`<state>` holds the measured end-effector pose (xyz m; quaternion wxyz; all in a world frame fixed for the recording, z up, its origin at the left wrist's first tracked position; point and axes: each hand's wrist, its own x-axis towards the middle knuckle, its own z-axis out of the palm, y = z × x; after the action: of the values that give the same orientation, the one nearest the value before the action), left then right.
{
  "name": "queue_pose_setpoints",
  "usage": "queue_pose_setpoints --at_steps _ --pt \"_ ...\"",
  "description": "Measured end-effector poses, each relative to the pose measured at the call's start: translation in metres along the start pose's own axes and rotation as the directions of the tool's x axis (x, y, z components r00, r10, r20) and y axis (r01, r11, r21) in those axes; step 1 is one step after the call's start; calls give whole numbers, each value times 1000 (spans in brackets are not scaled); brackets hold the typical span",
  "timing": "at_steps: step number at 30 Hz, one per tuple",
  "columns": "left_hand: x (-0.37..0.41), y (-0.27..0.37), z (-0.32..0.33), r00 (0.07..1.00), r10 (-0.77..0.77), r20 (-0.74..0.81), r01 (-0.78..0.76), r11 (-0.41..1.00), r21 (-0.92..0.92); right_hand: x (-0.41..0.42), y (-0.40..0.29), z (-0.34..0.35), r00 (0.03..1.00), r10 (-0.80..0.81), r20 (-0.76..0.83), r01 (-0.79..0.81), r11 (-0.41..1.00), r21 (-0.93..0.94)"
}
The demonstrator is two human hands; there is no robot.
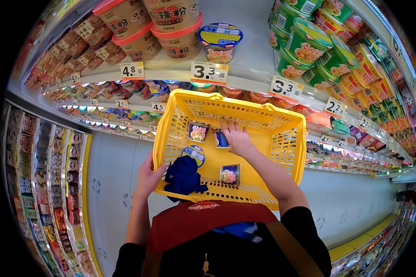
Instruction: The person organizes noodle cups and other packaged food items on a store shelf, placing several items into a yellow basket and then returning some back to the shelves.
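A yellow plastic shopping basket [284, 121] with slotted walls is in front of my body. My left hand [148, 176] grips its left rim, with the thumb over the edge. Inside, my right hand [238, 138] has its fingers spread at the right end of a blue instant noodle cup [221, 139], partly covering it. Another noodle cup [198, 131] is to its left. Below that one, a third cup [193, 154] shows its lid. One more cup [230, 174] is near the basket's near side. A crumpled dark blue cloth [183, 176] fills the near left corner.
Beyond the basket, a shelf [253, 52] carries a single blue-lidded noodle cup [220, 41], red-lidded tubs [176, 38] and stacked green cups [306, 45]. Price tags [209, 72] line its edge. Lower shelves hold more packaged food. At left is a rack of packets [55, 173] beside the tiled floor [114, 173].
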<state>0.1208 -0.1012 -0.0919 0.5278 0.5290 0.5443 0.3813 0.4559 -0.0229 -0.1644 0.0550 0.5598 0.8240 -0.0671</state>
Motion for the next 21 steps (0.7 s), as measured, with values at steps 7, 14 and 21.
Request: queue_pose_setpoints --at_steps 7,14,21 --pt "-1 20 8 940 311 -137 -233 882 409 0 24 18 989 142 -48 -90 818 568" --pt "19 84 49 942 313 122 -336 875 347 -23 21 -45 929 -50 366 -367 -251 896" --pt "47 82 98 862 392 323 -496 788 366 -43 -11 -62 979 -95 179 -203 -494 845"
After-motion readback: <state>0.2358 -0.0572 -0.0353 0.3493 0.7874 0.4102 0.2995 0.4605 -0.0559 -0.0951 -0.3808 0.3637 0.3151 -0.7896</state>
